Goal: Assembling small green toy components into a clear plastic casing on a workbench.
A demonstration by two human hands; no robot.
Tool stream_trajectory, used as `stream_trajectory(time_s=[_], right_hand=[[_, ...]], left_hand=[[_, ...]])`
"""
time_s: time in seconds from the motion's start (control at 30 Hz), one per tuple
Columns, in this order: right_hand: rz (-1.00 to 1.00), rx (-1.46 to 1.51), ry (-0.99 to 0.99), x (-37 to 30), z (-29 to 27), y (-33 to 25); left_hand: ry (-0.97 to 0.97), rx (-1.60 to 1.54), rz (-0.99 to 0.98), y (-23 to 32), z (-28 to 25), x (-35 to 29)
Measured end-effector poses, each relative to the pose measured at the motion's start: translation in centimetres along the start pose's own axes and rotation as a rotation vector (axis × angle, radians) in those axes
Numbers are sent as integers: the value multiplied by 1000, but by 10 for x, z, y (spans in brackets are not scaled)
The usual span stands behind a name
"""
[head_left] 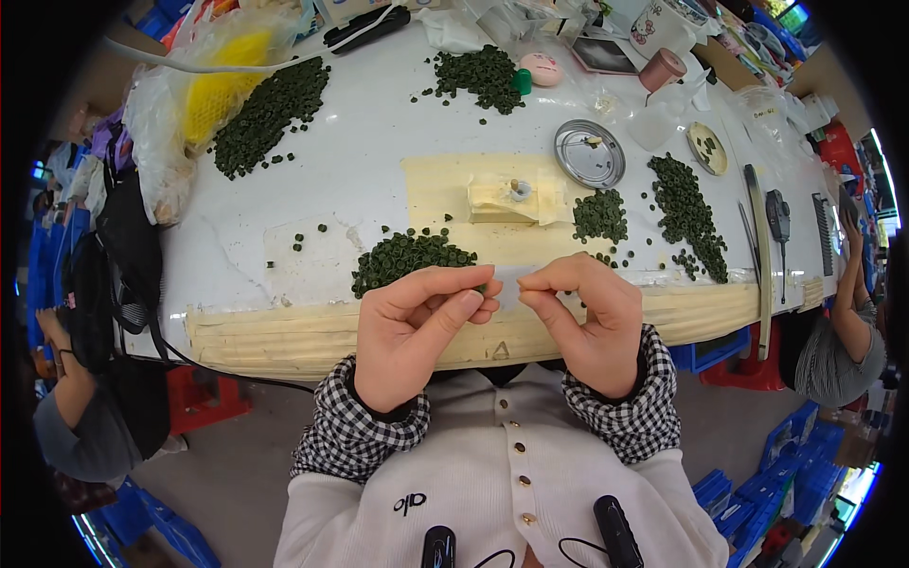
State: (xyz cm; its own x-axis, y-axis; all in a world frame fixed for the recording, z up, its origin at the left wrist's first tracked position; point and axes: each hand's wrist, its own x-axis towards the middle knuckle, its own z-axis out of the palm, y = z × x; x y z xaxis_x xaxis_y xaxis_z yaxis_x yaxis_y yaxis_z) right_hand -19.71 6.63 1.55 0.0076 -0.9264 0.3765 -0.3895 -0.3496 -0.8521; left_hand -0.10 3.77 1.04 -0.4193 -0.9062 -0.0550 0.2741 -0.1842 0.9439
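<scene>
Both my hands are raised close together over the near edge of the white table. My left hand (412, 327) is closed, with a small dark green piece (481, 288) partly visible between its thumb and fingers. Thumb and forefinger of my right hand (592, 317) are pinched together; whatever they hold is too small to make out. Just behind my left hand lies a heap of small round dark green pieces (402, 257). Beyond the hands, a block wrapped in pale tape (502, 201) with a small peg on top sits on a sheet of yellowish tape (431, 180).
More green heaps lie at the far left (270, 114), far middle (483, 76) and right (686, 208). A round metal lid (589, 154) stands right of the block. Tweezers (748, 232) and a screwdriver (781, 241) lie at the right. People sit on both sides.
</scene>
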Motion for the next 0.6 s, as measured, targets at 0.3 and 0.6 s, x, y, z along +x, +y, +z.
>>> stream_trajectory(time_s=[0.3, 0.6], right_hand=[[68, 289, -41, 0, 0, 7], [228, 401, -23, -2, 3, 8]], left_hand=[[-50, -74, 63, -9, 2, 6], [31, 0, 125, -8, 8, 7]])
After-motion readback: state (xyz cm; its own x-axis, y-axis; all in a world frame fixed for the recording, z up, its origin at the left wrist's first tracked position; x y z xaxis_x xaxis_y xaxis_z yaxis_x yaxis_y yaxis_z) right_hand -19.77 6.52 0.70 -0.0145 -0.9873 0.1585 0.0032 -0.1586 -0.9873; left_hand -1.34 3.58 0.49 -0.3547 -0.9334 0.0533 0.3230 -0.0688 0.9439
